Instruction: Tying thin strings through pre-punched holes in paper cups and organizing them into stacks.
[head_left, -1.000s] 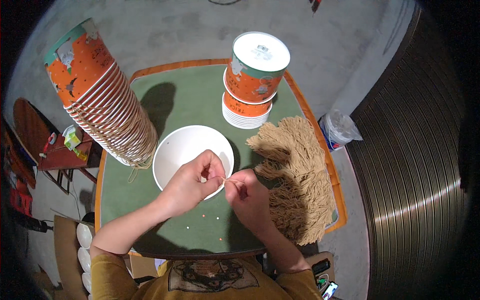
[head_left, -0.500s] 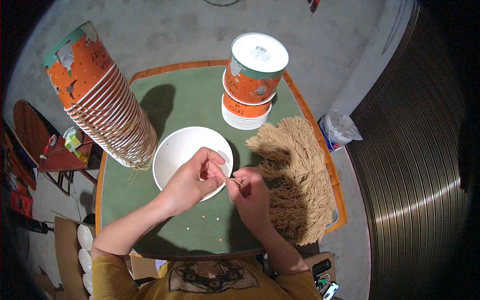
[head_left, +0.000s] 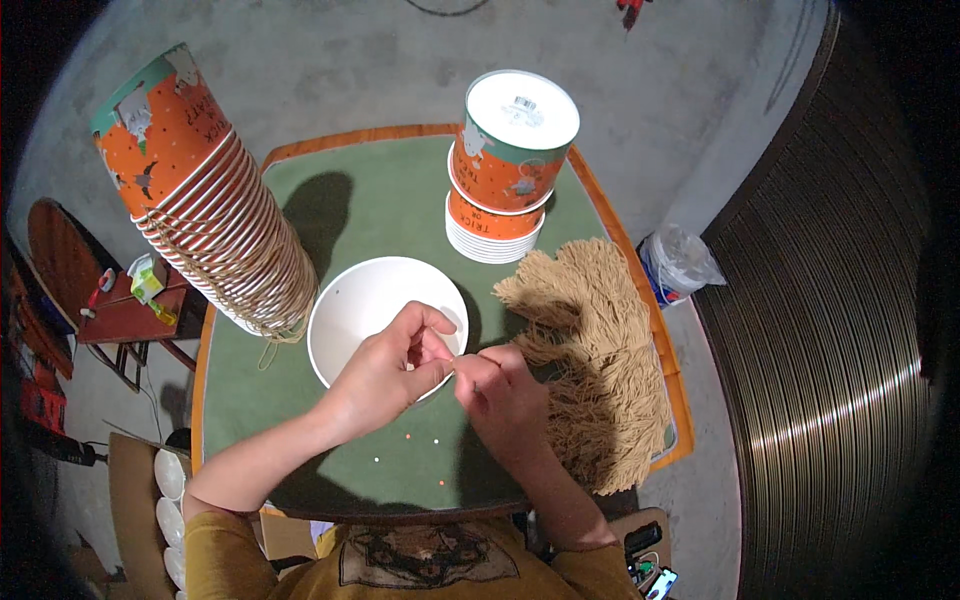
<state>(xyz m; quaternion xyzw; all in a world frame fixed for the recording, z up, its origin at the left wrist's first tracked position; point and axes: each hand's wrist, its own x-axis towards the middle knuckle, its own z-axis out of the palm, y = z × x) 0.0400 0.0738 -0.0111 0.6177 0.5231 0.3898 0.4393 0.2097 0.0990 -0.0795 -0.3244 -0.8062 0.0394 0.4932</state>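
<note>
My left hand [head_left: 392, 368] pinches the near rim of a white paper cup [head_left: 372, 306] that stands open on the green table top [head_left: 390, 195]. My right hand [head_left: 502, 396] meets it fingertip to fingertip at that rim, pinching a thin tan string that is barely visible. A heap of tan string pieces [head_left: 596, 355] lies just right of my right hand.
A tall leaning stack of orange cups with strings [head_left: 210, 205] rises at the left. A shorter upturned orange and white cup stack [head_left: 505, 160] stands at the back. A plastic-lined bin [head_left: 675, 265] sits on the floor to the right, a small red table [head_left: 120, 310] to the left.
My hands have stayed together at the cup's near rim, with only small finger movements. The cup and stacks have not moved.
</note>
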